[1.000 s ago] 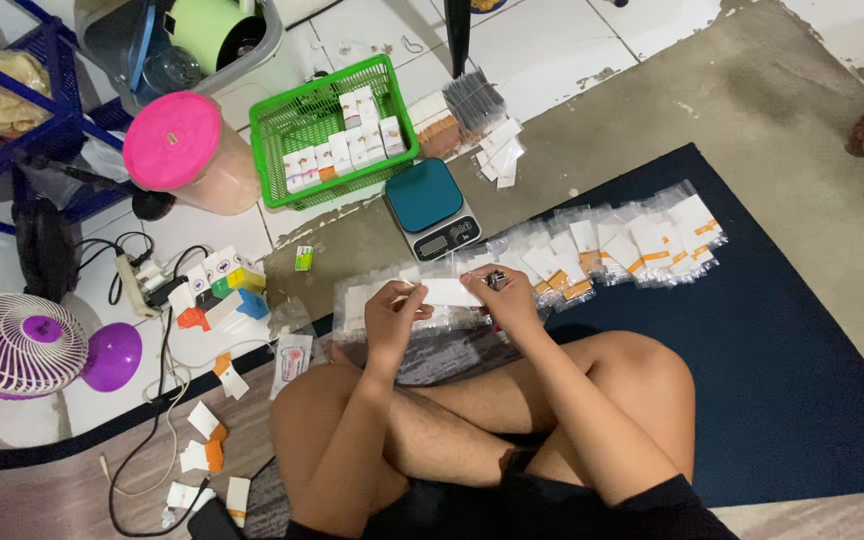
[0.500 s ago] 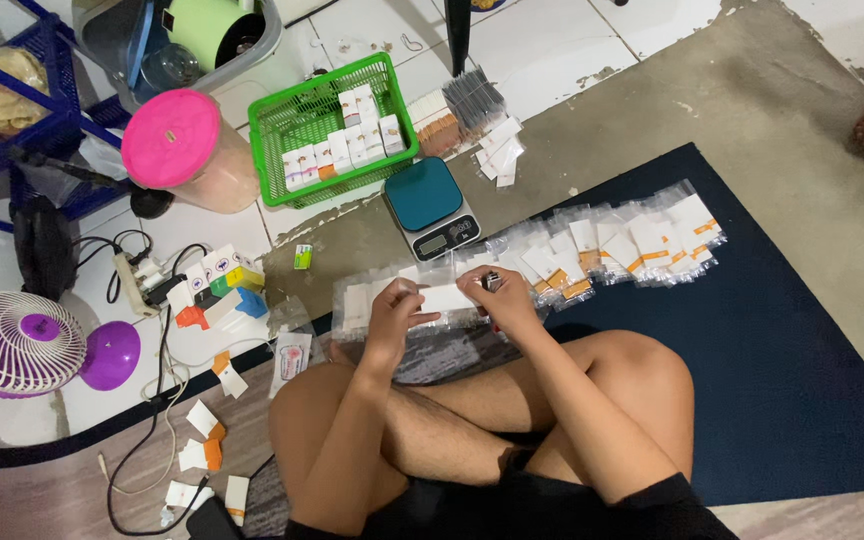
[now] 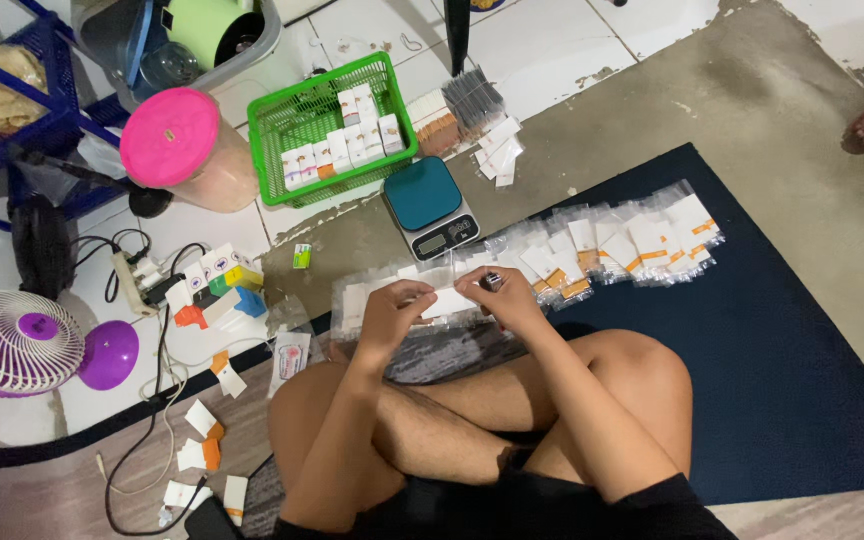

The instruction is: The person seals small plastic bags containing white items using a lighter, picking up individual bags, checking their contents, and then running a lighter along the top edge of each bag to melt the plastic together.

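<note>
Left hand (image 3: 392,312) and right hand (image 3: 497,293) pinch opposite ends of your small white paper packet (image 3: 449,300); keep it level above the navy mat's (image 3: 802,380) top-left corner.

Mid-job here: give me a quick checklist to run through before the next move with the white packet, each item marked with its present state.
1. Both hands on the white packet: ok; left hand and right hand pinch its two ends.
2. Packet held above the clear sleeves in front of the knees: ok.
3. Packet sealed: cannot tell; the fingers hide its ends.
4. Finished row of bagged packets lies on the blue mat, right of the hands: ok.
5. Scale platform bare: ok; nothing rests on it.
6. Green basket holds boxes: ok.
</note>
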